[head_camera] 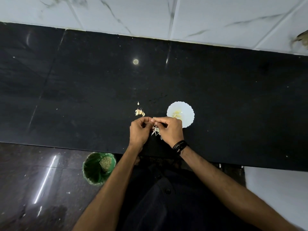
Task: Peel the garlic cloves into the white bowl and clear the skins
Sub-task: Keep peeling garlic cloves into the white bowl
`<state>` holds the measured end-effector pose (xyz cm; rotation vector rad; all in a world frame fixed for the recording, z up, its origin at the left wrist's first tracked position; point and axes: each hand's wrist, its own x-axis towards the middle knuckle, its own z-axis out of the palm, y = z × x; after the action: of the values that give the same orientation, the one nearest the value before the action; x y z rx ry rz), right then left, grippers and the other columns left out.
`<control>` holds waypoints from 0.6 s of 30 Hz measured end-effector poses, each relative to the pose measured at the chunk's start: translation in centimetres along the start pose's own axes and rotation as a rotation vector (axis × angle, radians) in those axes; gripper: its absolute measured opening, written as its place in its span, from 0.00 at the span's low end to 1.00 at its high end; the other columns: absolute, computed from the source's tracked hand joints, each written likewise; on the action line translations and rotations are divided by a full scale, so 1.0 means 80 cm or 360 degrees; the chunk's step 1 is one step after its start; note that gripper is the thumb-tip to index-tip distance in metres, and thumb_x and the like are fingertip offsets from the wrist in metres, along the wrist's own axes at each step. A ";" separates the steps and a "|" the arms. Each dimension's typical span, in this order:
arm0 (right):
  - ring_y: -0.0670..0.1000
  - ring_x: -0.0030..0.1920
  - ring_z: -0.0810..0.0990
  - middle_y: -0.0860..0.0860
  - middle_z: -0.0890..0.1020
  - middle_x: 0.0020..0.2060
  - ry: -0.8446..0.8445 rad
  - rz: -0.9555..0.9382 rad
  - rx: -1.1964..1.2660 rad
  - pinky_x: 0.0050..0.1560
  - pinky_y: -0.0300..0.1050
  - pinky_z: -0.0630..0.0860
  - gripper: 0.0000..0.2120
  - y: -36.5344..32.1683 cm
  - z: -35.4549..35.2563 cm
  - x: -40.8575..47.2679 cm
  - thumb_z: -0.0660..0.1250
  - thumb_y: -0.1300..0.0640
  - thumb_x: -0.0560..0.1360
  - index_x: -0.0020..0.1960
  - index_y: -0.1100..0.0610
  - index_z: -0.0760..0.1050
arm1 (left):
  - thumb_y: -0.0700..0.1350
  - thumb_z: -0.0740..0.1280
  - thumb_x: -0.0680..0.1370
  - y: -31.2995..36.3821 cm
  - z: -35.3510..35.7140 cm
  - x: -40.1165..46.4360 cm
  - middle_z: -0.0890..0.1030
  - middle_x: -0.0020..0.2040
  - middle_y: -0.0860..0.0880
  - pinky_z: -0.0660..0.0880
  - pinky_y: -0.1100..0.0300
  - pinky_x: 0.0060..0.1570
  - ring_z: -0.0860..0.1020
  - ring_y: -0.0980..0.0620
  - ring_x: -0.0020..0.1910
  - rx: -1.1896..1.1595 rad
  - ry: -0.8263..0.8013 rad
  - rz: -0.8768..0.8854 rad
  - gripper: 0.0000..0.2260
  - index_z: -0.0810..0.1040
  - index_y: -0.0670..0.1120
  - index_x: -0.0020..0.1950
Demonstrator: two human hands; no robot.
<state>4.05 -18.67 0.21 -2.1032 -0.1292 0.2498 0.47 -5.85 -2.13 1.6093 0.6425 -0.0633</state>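
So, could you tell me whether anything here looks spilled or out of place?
Only small things: one garlic clove lies apart from the unpeeled cluster, and loose skins litter the counter between the hands rather than the green bin. Nothing looks damaged.

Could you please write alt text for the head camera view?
Two bare hands, left hand and right hand, pinch a garlic clove over papery skins on a black stone counter, between unpeeled cloves and a scalloped white bowl.
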 end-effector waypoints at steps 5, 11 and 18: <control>0.44 0.49 0.85 0.51 0.87 0.48 -0.0010 -0.0001 0.0001 0.51 0.24 0.73 0.09 0.002 -0.002 0.000 0.74 0.64 0.75 0.54 0.57 0.86 | 0.46 0.69 0.81 -0.005 0.004 0.001 0.86 0.42 0.48 0.77 0.56 0.42 0.82 0.54 0.40 0.0039 -0.0050 0.0007 0.07 0.84 0.45 0.48; 0.43 0.48 0.84 0.51 0.87 0.48 -0.0007 -0.0035 -0.0038 0.50 0.23 0.72 0.10 0.006 -0.004 0.000 0.73 0.66 0.74 0.53 0.57 0.86 | 0.47 0.66 0.82 -0.003 0.010 -0.002 0.82 0.38 0.44 0.70 0.55 0.33 0.71 0.54 0.31 0.0065 -0.0100 0.0002 0.09 0.82 0.46 0.46; 0.39 0.49 0.84 0.45 0.87 0.47 -0.0095 0.0096 0.0172 0.53 0.33 0.78 0.09 0.002 -0.010 -0.001 0.71 0.63 0.76 0.53 0.54 0.86 | 0.45 0.63 0.84 0.003 0.014 -0.004 0.79 0.38 0.54 0.70 0.63 0.37 0.73 0.61 0.33 -0.0010 -0.0135 0.0024 0.07 0.77 0.46 0.47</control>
<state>4.12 -19.42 0.45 -1.9948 -0.0855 0.3483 0.70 -7.04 -1.94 1.5963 0.5644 -0.1178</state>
